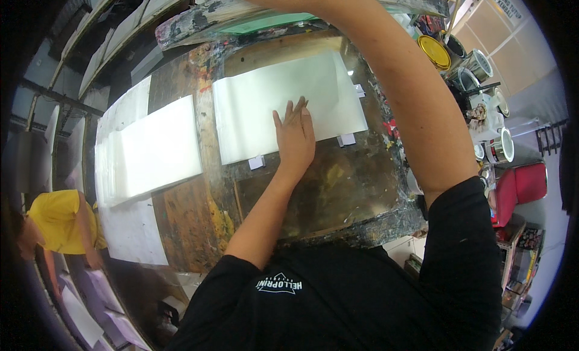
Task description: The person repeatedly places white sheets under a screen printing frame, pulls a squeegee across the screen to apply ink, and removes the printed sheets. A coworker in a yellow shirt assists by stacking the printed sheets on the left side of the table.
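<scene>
My left hand [295, 132] lies on a white translucent sheet [259, 110], its fingers stretched out and slightly apart. Something thin and brownish shows between the fingers, too small to name. The sheet rests on a dark, paint-stained board [301, 200], against small folded white tabs [257, 163] along its near and right edges. My right forearm [386, 61] reaches up across the view, and its hand is cut off by the upper edge. Beneath that arm, at the far side, is a paint-smeared frame [199, 25] with a green panel.
Left of the sheet sits a stack of white sheets [158, 147]. Racks [90, 61] with sheets stand further left, near a person in yellow [63, 221]. Paint tins [479, 64], a yellow lid [434, 52] and a red chair [522, 188] are on the right.
</scene>
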Demonstrator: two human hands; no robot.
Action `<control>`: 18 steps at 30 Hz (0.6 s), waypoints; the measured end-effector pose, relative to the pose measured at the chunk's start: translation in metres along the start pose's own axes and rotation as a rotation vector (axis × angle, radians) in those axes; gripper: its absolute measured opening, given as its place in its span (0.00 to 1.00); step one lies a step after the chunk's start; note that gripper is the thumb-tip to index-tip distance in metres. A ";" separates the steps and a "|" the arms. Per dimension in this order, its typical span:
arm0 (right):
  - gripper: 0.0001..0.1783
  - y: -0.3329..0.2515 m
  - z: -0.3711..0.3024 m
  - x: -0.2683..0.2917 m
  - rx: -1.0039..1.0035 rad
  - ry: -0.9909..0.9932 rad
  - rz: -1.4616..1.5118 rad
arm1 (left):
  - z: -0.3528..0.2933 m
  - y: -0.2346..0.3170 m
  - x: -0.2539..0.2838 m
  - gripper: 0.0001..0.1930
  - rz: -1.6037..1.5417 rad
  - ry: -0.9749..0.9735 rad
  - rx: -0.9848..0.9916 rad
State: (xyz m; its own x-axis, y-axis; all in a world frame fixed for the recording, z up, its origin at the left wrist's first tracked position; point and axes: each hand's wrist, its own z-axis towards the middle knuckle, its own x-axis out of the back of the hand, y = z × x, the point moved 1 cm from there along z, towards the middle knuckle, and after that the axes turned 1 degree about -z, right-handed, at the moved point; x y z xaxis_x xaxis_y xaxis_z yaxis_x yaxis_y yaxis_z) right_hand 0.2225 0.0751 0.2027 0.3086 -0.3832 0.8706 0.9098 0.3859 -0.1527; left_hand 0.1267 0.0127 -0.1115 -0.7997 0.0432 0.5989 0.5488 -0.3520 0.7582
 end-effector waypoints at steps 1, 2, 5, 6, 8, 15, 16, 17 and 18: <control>0.45 0.000 0.001 0.001 -0.015 0.010 -0.021 | 0.000 0.001 -0.002 0.25 0.126 -0.103 -0.035; 0.45 0.000 0.001 0.001 -0.028 0.019 -0.042 | 0.000 0.001 -0.003 0.25 0.237 -0.151 -0.082; 0.45 -0.004 0.002 0.004 -0.008 0.003 -0.030 | -0.009 0.002 -0.012 0.26 0.478 -0.151 -0.224; 0.45 -0.005 0.003 0.006 0.003 -0.006 -0.017 | -0.012 0.001 -0.016 0.26 0.552 -0.208 -0.236; 0.45 -0.006 0.006 0.007 -0.113 -0.060 -0.060 | -0.016 0.000 -0.019 0.27 0.532 -0.151 -0.289; 0.47 -0.004 0.005 0.015 -0.030 -0.048 -0.026 | -0.019 -0.007 -0.022 0.29 0.490 -0.121 -0.302; 0.47 -0.004 0.006 0.014 -0.048 -0.064 -0.031 | -0.020 -0.009 -0.024 0.29 0.484 -0.149 -0.281; 0.48 -0.004 0.005 0.012 -0.112 -0.105 -0.045 | -0.024 -0.008 -0.026 0.29 0.472 -0.148 -0.271; 0.48 -0.005 0.005 0.010 -0.137 -0.100 -0.059 | -0.026 -0.008 -0.026 0.29 0.476 -0.139 -0.262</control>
State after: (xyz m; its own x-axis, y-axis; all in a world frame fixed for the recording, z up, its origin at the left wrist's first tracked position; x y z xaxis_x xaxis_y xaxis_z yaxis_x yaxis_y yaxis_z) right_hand 0.2195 0.0738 0.2146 0.2309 -0.3139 0.9209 0.9569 0.2447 -0.1565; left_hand 0.1371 -0.0098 -0.1400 -0.4293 -0.0604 0.9012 0.7484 -0.5824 0.3174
